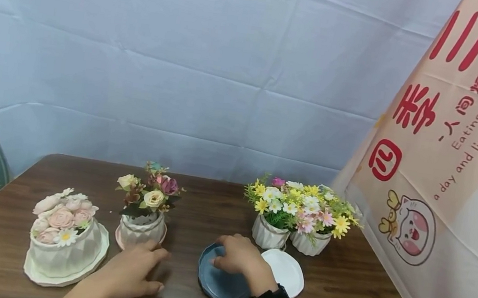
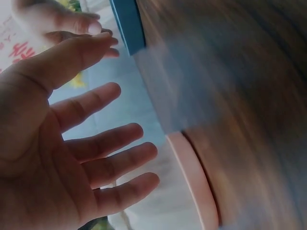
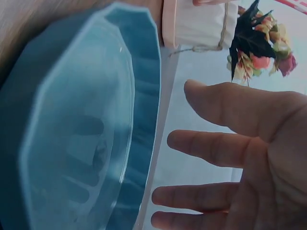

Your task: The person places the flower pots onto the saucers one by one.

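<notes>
My right hand [image 1: 231, 255] hovers over a dark blue saucer [image 1: 221, 283] at the front middle of the table. In the right wrist view its fingers [image 3: 201, 146] are spread and straight, apart from the blue saucer [image 3: 72, 143]. My left hand [image 1: 146, 270] lies open just in front of a small white pot of mixed roses [image 1: 142, 227], which stands on a pink saucer. In the left wrist view the palm and straight fingers [image 2: 115, 134] face the pink saucer's rim [image 2: 194, 187]. Neither hand holds anything.
A white saucer [image 1: 286, 272] lies right of the blue one. Behind it stand two white pots of yellow and white daisies [image 1: 298, 212]. A large white pot of pink flowers [image 1: 65, 244] sits on a white saucer at the front left. Cloth backdrops enclose the brown table [image 1: 360, 296].
</notes>
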The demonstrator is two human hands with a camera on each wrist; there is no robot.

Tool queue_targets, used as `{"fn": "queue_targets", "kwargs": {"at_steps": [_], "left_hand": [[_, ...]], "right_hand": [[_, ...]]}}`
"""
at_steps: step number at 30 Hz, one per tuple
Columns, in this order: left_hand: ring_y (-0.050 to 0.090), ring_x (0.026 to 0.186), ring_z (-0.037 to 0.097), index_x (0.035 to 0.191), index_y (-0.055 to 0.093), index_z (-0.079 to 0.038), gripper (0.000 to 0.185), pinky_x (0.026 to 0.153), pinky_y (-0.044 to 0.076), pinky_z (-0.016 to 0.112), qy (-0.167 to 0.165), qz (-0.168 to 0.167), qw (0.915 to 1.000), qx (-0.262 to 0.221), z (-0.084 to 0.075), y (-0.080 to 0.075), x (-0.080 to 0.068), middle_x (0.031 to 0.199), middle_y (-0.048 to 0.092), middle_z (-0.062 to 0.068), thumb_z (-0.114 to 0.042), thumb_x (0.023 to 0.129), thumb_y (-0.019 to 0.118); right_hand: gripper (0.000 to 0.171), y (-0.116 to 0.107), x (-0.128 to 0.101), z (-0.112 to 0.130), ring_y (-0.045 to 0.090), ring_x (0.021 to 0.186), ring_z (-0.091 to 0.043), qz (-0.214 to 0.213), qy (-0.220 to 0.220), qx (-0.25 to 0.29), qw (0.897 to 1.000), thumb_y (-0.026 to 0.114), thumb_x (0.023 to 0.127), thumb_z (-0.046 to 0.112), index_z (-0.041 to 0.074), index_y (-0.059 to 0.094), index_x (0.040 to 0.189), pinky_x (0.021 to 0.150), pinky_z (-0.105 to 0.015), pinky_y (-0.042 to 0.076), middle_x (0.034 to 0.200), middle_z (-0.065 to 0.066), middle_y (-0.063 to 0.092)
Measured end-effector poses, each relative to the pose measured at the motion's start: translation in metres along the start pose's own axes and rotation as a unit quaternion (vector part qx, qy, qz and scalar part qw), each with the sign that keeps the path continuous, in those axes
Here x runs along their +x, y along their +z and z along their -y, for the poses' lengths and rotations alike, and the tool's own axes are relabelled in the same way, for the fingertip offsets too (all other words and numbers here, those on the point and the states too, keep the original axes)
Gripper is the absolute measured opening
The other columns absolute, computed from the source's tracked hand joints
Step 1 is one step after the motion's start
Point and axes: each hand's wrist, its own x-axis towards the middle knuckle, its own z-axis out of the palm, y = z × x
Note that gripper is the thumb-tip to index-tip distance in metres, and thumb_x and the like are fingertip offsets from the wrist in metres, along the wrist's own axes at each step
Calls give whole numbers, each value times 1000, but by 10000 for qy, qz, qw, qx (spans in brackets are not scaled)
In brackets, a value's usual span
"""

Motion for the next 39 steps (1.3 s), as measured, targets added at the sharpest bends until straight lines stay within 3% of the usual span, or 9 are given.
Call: {"fn": "queue_targets", "kwargs": {"at_steps": [12,21,27,34,39], "left_hand": [[57,79,22,104,64,-6,48,65,50,38,217,52,9997,138,-14,9,19,94,54,4,-33,68,79],[57,78,20,104,65,-8,45,66,50,38,17,397,9991,-157,-20,17,31,94,54,3,-33,70,78],[57,78,18,104,65,-9,43,66,50,36,-67,432,9986,-311,-23,18,37,93,55,2,-32,70,78],[58,79,20,101,65,-7,43,64,49,36,-437,513,9945,-805,-26,20,43,90,55,4,-33,70,77],[57,74,21,96,64,-8,35,60,48,37,-872,329,9889,-1155,-31,24,47,84,58,3,-29,70,77]], "right_hand": [[48,0,-6,-16,49,110,-40,-420,172,-104,9989,70,82,24,-1,58,121,85,-50,42,112,-19,57],[49,-7,-13,-33,52,108,-38,-573,603,274,9962,70,84,22,-2,55,124,83,-49,45,115,-19,58],[51,-10,-17,-41,49,112,-39,-624,687,412,9948,69,84,21,-5,54,125,85,-49,43,121,-21,55],[53,-13,-24,-50,49,113,-40,-637,905,709,9913,68,85,20,-5,50,129,85,-51,44,124,-22,53],[54,-18,-30,-57,51,109,-40,-733,992,949,9878,67,86,19,-7,48,129,82,-49,45,121,-22,54]]}}
